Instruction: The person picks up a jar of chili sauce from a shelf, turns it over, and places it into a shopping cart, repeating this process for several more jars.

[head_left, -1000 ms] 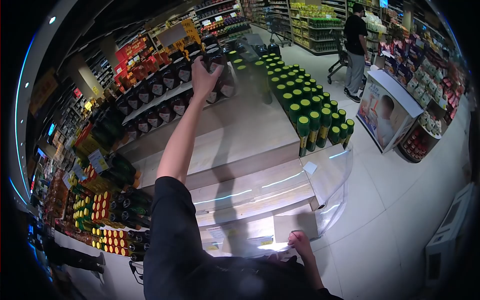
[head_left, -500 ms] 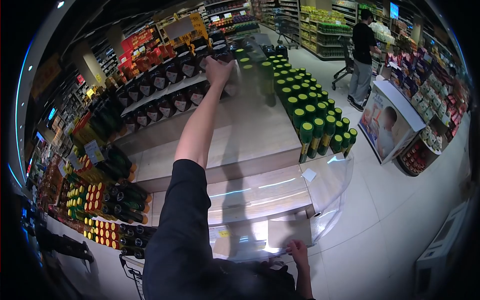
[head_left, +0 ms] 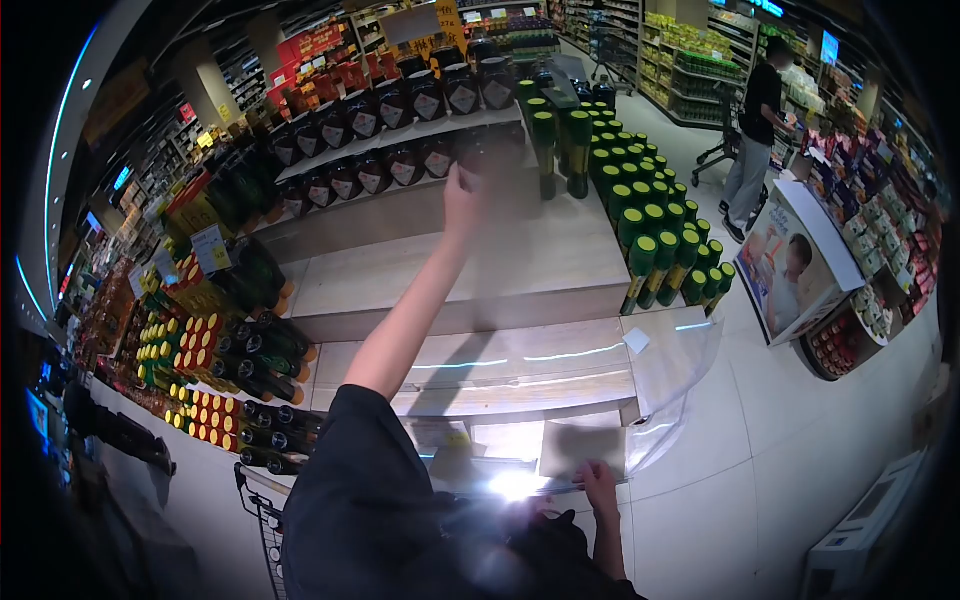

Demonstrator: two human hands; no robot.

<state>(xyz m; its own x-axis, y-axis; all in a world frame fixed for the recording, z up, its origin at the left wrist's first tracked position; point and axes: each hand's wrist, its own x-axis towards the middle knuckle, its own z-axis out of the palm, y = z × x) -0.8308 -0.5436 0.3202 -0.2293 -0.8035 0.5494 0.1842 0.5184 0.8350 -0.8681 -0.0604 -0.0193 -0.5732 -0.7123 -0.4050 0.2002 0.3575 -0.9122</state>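
Note:
My left hand [head_left: 462,205] reaches over the stepped wooden display [head_left: 400,275], its fingers drawn together beside a blurred dark jar [head_left: 492,150]. Smearing hides what is between them. Dark jars with diamond-shaped labels [head_left: 403,165] stand in a row to its left, with another row [head_left: 394,106] on the step above. To its right are green bottles with yellow-green caps [head_left: 578,150]. Low at the front, my right hand [head_left: 599,487] has its fingers closed at the display's clear front edge [head_left: 560,491]; both contents and contact are hard to make out.
Several dark bottles [head_left: 265,350] and red-capped bottles [head_left: 200,340] stand at left, above a cart [head_left: 262,520]. A person [head_left: 757,130] stands by another cart at upper right. A promotional counter [head_left: 795,260] is at right. Clear plastic [head_left: 665,430] wraps the display's corner.
The view has shifted, so the display appears further right. My left hand has moved down from the upper jar row to the lower one, its fingers now closer together. My right hand stays low at the edge.

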